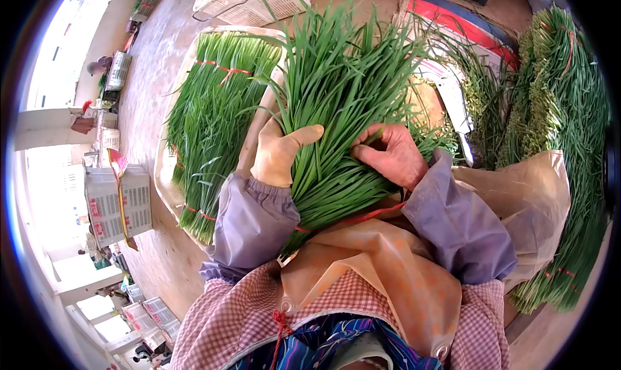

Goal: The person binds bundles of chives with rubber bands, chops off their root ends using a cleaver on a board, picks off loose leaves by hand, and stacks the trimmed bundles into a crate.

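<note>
A large loose bunch of garlic chives [336, 98] lies across my lap, its leaves fanned out away from me. My left hand [278, 153], in a tan glove, is closed around the left side of the bunch with the thumb over the leaves. On the right side, my bare right hand [391, 155] has its thumb and fingers pinched together at a chive leaf, partly hidden by the fingers. A red strip [372, 213] runs below the bunch, over the tan plastic apron [381, 260].
Left stands a pale crate [167, 176] with chives tied in red bands [223, 111]. More tied chives [576, 130] are stacked on the right, beside a knife-like white blade [455, 105] and loose trimmings [482, 79]. A white basket [252, 1] stands ahead.
</note>
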Tool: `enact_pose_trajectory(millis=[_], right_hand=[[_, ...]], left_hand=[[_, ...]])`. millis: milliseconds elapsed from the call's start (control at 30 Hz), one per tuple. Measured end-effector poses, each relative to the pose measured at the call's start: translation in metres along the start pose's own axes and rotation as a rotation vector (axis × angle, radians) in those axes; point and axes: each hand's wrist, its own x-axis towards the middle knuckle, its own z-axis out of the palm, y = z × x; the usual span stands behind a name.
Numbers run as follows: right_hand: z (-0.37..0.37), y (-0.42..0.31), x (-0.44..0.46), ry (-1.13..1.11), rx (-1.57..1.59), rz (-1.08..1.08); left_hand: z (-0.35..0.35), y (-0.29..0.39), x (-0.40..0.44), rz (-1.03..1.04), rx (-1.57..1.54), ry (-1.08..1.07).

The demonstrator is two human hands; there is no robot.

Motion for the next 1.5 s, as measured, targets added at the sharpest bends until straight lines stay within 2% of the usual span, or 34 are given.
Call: enact_pose_trajectory(millis=[67,100,200,233,333,367,400,467,500,567,600,633,667,733,767,800,833,867,900,1000,1033,1100,1233,1367,1467,1500], right_hand=[[0.001,-0.009,-0.003,-0.017,-0.133,0.034],[0.004,-0.006,-0.005,0.028,-0.173,-0.012],[0.013,-0.006,-0.010,0.131,-0.458,-0.222],[0.016,0.002,-0.009,0.194,-0.569,-0.458],[0.014,0.014,-0.005,0.392,-0.959,-0.658],[0.003,0.017,-0.005,0.449,-1.080,-0.530],[-0.012,0.024,-0.003,0.540,-1.015,-0.635],[-0.050,0.009,-0.013,0.611,-0.846,-0.483],[-0.081,0.007,-0.018,0.621,-0.861,-0.412],[-0.137,0.002,-0.038,0.752,-1.216,-0.142],[-0.163,0.003,-0.050,0.811,-1.503,-0.097],[-0.150,-0.029,-0.054,0.887,-1.757,0.239],[-0.148,-0.032,-0.059,1.037,-1.698,-0.063],[-0.102,-0.061,-0.050,0.942,-1.493,-0.640],[-0.068,-0.068,-0.047,0.794,-1.294,-0.763],[-0.031,-0.074,-0.045,0.526,-1.067,-0.814],[-0.015,-0.063,-0.030,0.336,-1.229,-1.030],[0.007,-0.052,-0.024,0.211,-1.320,-1.007],[0.022,-0.044,-0.021,0.158,-1.348,-0.847],[0.022,-0.005,-0.030,0.127,-1.359,-0.502],[0.022,-0.005,-0.038,0.145,-1.351,-0.549],[0.023,0.000,-0.053,0.112,-1.301,-0.501],[0.021,-0.001,-0.062,0.131,-1.273,-0.473],[0.012,-0.003,-0.064,0.118,-1.224,-0.505],[0.001,-0.002,-0.063,0.235,-1.167,-0.583],[0.004,-0.004,-0.065,0.300,-1.194,-0.487]], left_hand=[[0.001,0.003,-0.002,-0.012,0.012,-0.004],[0.000,0.005,-0.003,-0.090,0.044,0.017],[0.004,0.006,-0.004,-0.045,0.003,-0.008],[0.004,0.006,-0.003,-0.050,0.008,-0.006],[0.003,0.005,-0.002,-0.066,0.034,0.010],[0.004,0.007,-0.002,-0.074,0.051,0.021],[0.004,0.007,-0.003,-0.081,0.069,0.032],[0.001,0.002,-0.002,-0.057,0.053,0.022],[-0.001,0.002,-0.002,-0.041,0.045,0.023],[-0.003,0.006,-0.003,-0.029,0.113,-0.002],[-0.003,0.007,-0.003,-0.025,0.145,-0.017],[0.001,0.011,-0.005,-0.009,0.093,-0.068],[0.003,0.011,-0.003,0.003,0.102,-0.066],[0.005,0.009,0.000,0.014,0.137,-0.063],[0.007,0.009,0.001,0.019,0.160,-0.062],[0.011,0.009,0.001,0.053,0.221,-0.077],[0.015,0.011,-0.001,0.090,0.281,-0.089],[0.014,0.010,0.000,0.085,0.255,-0.069],[0.013,0.010,0.001,0.081,0.228,-0.050],[-0.003,-0.001,0.010,-0.039,-0.030,0.041],[-0.008,-0.001,0.008,-0.061,-0.063,0.032],[-0.009,-0.004,0.004,-0.031,-0.038,0.024],[0.004,0.005,-0.003,-0.123,-0.015,0.024],[0.000,0.001,-0.003,-0.046,0.026,0.034],[-0.008,-0.012,-0.002,0.044,0.053,0.060],[-0.005,-0.013,-0.004,0.039,0.023,0.075]])
